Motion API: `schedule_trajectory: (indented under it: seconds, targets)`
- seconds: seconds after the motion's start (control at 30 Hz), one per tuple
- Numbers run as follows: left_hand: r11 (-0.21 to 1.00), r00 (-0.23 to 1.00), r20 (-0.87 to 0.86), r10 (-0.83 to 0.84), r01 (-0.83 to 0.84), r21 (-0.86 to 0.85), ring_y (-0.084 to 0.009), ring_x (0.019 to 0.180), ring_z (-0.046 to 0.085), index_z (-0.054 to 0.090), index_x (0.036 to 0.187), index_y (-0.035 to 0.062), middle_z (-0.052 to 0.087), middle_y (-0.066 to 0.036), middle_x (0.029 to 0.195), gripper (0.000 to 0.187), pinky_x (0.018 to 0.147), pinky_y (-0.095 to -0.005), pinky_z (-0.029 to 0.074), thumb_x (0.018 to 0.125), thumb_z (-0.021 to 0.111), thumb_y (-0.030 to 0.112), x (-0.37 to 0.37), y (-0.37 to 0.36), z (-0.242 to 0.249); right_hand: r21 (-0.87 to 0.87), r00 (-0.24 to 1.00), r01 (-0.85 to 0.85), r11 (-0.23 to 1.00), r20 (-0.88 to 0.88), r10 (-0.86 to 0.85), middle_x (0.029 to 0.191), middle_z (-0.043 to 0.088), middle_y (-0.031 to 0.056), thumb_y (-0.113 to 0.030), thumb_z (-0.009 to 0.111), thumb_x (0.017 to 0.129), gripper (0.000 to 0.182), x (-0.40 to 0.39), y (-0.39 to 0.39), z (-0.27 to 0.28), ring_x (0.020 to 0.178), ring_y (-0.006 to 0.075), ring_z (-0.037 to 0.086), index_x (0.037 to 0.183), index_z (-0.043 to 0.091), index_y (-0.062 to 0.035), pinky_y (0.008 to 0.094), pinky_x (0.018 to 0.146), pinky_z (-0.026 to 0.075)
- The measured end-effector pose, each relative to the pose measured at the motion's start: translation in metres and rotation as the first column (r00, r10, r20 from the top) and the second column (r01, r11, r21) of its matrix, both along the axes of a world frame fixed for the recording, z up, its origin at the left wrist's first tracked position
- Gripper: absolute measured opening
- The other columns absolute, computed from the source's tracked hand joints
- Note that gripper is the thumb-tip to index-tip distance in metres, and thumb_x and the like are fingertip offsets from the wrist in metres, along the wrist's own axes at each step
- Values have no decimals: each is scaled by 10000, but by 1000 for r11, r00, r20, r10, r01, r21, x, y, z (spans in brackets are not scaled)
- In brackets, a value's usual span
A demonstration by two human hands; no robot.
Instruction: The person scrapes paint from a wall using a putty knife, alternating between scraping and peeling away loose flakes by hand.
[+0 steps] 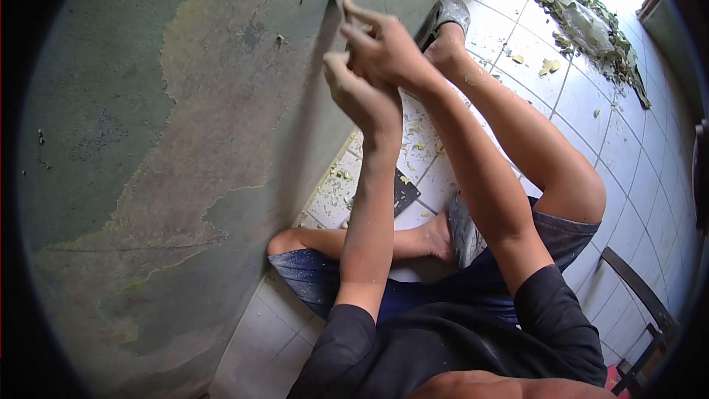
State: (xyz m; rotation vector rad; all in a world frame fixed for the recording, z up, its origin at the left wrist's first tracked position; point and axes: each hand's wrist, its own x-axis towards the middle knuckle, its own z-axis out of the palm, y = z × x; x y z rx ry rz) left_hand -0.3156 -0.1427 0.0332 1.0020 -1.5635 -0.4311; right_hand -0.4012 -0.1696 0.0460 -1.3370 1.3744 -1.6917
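Observation:
A scraper (pixel 333 12) with a thin, dark, pointed blade meets the wall (pixel 214 74), whose grey-green paint is partly stripped to a rough brownish patch. My right hand (pixel 390 50) is closed on the scraper, with a finger reaching along towards the blade. Just below it, my left hand (pixel 363 97) is also closed around the tool. The two hands overlap, so the handle is hidden between them. Paint flakes (pixel 340 179) lie along the foot of the wall.
White floor tiles (pixel 576 96) spread to the right, dotted with chips. A heap of peeled paint (pixel 620 52) with clear plastic (pixel 587 26) lies at the upper right. A dark square plate (pixel 405 193) is near my folded leg. A dark chair-like frame (pixel 639 284) stands at the lower right.

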Motion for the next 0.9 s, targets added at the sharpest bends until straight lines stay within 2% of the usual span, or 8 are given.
schedule_trajectory:
  seconds: [0.03, 0.27, 0.4, 0.57, 0.7, 0.77, 0.8, 0.9]
  targets:
    - [1000, 1000, -18, 22, -22, -15, -301, 917, 628, 518, 1005, -27, 597, -184, 978, 298, 789, -411, 505, 884, 767, 84, 5, 9, -6, 12, 997, -70, 997, 12, 70, 810, 678, 34, -192, 652, 1044, 600, 5, 6, -8, 718, 76, 605, 1568, 440, 8, 266, 627, 519]
    - [984, 992, -124, -16, 37, 174, -210, 1043, 633, 440, 1120, -10, 614, -173, 1145, 326, 883, -355, 527, 1005, 706, 139, 79, 47, -59, 133, 953, -294, 947, 119, 279, 995, 696, 90, -150, 602, 1048, 714, 73, 54, -40, 905, 114, 598, 1668, 255, -81, 281, 849, 523]
    - [970, 975, -94, -204, 214, 117, -177, 1063, 618, 447, 1187, -6, 614, -134, 1161, 332, 916, -337, 516, 992, 704, 75, 115, 42, -49, 94, 921, -357, 929, 202, 334, 1016, 711, 208, -198, 545, 1067, 800, 100, 60, -40, 937, 259, 675, 1681, 55, -47, 363, 932, 517]
    - [873, 930, 87, -356, 298, 387, -178, 1026, 632, 547, 1232, 10, 639, -132, 1141, 365, 891, -334, 522, 933, 748, 69, 147, 65, 11, 208, 973, -187, 960, 175, 152, 1144, 698, 180, -174, 482, 1120, 716, 91, 68, -20, 918, 190, 684, 1674, 44, -52, 331, 859, 569]
    - [966, 929, 323, -182, 107, 236, -274, 1051, 654, 639, 1166, 7, 646, -143, 1185, 316, 909, -358, 530, 920, 765, 160, 167, 70, 43, 228, 971, -120, 966, 228, 67, 980, 661, 123, -151, 452, 1121, 590, 87, 74, -3, 741, 153, 630, 1649, 189, -153, 301, 704, 549]
    - [976, 864, 497, 76, 37, -213, -311, 1139, 628, 640, 1178, 22, 635, -151, 1226, 323, 995, -420, 497, 923, 767, 174, 185, 56, 45, 108, 999, 40, 993, -38, -36, 912, 633, 101, -129, 487, 1102, 584, 90, 70, -17, 679, 153, 589, 1635, 255, -185, 315, 657, 516]
    - [964, 832, 535, 143, 4, -264, -330, 1183, 608, 642, 1174, 26, 627, -156, 1246, 319, 1028, -448, 475, 925, 767, 181, 193, 52, 53, 90, 998, 48, 995, -38, -45, 865, 672, 276, -101, 499, 1064, 518, 98, 75, -11, 733, 401, 695, 1556, 339, -71, 457, 737, 557]
    - [876, 702, 620, 350, -12, -482, -351, 1363, 523, 638, 1216, 45, 586, -153, 1355, 350, 1118, -502, 435, 941, 764, 222, 213, 36, 86, 0, 992, 115, 993, -43, -115, 1029, 685, 355, -61, 573, 1020, 484, 134, 81, -18, 853, 427, 734, 1498, 509, -26, 464, 761, 547]
